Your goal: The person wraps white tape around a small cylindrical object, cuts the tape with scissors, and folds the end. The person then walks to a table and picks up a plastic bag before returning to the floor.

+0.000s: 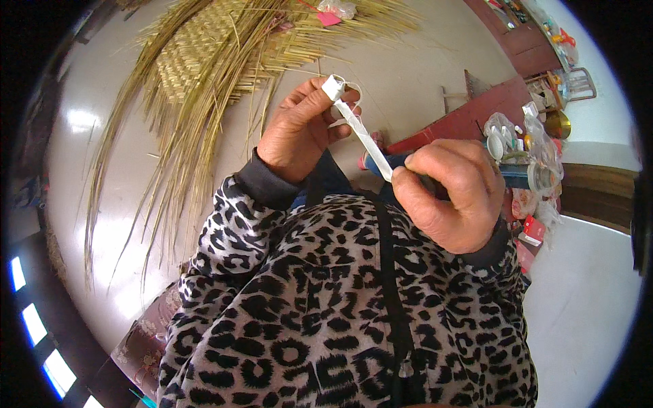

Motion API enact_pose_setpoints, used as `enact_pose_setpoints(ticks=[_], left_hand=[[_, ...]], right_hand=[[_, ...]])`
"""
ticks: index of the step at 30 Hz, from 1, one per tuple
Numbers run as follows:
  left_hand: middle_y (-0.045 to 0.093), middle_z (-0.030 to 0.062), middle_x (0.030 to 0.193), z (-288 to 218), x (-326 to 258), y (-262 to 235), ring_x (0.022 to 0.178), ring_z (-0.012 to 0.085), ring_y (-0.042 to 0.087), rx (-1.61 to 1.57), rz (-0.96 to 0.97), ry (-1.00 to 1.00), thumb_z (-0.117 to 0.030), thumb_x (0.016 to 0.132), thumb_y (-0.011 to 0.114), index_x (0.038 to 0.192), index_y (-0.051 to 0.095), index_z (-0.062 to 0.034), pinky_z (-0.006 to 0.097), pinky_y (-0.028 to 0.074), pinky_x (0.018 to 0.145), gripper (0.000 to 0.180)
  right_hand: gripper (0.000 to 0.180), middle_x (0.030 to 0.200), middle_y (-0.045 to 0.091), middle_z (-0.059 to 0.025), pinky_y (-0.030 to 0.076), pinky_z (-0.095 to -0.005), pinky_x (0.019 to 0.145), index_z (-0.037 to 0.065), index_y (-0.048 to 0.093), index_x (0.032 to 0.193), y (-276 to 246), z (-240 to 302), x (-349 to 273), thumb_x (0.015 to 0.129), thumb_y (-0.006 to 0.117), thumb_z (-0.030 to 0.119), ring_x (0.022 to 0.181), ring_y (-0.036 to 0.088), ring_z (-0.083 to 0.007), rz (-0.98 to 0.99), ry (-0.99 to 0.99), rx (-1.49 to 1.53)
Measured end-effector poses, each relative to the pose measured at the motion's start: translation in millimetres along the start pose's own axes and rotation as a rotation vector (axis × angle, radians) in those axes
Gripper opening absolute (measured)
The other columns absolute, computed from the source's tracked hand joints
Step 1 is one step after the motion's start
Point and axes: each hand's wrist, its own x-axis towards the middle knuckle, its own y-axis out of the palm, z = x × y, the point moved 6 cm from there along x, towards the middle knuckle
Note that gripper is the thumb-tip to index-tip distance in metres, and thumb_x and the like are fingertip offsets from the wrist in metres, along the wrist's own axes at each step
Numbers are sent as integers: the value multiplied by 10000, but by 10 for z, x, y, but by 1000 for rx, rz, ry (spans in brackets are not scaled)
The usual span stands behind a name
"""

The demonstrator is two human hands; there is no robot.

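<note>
A narrow white strip (366, 139), looking like tape or folded cloth, is stretched slantwise between my two hands in front of my chest. My left hand (296, 129) pinches its upper end, where a small white roll (333, 88) sits at the thumb and forefinger. Thin white loops stand out beside that roll. At the lower end, the thumb and forefinger of my right hand (452, 194) grip the strip's tip, with the other fingers curled in. Some of the left fingers are hidden behind the strip and thumb.
A partly woven straw mat (194, 58) with long loose stalks (183, 163) spreads over the pale floor at the far left. A pink piece (329, 18) and a plastic bag (338, 7) lie on it. On the right are a dark red tabletop (452, 115) and a cluttered heap of bags and bowls.
</note>
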Motion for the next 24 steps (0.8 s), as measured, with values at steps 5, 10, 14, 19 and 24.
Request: enact_pose_setpoints(ticks=[5, 10, 14, 19, 24], left_hand=[[638, 68, 1108, -53, -32, -4, 980, 169, 621, -64, 21, 18, -296, 965, 600, 1111, 599, -94, 324, 501, 806, 249], [627, 69, 1089, -112, -40, 52, 963, 169, 614, -81, 24, 43, -294, 963, 600, 1127, 589, -91, 318, 497, 803, 261], [626, 61, 1012, -165, -25, 89, 908, 160, 607, -73, 82, 60, -269, 959, 607, 1110, 586, -82, 308, 480, 749, 242], [559, 36, 966, -225, -5, 83, 874, 157, 527, -36, 144, 73, -248, 947, 619, 1141, 568, -63, 287, 455, 680, 273], [576, 46, 901, -267, 40, 80, 826, 157, 536, -24, 127, 95, -193, 950, 617, 1066, 587, -45, 268, 449, 652, 191]], right_hand=[[193, 989, 579, -7, 506, -313, 643, 145, 665, 817, 47, 17, -90, 651, 729, 72, 839, 596, -189, 104, -22, -53], [161, 1009, 565, -13, 521, -325, 670, 134, 658, 812, 102, 15, -198, 678, 728, 78, 884, 592, -196, 166, -29, -120], [164, 1005, 563, -18, 531, -348, 680, 121, 657, 842, 173, -18, -304, 699, 727, 80, 880, 600, -211, 188, 22, -124], [201, 1013, 566, -27, 531, -362, 681, 116, 657, 893, 152, -73, -390, 709, 734, 87, 883, 614, -229, 201, 21, -195], [221, 1022, 563, -36, 526, -360, 681, 111, 656, 918, 112, -77, -403, 712, 730, 81, 895, 617, -230, 183, 23, -156]])
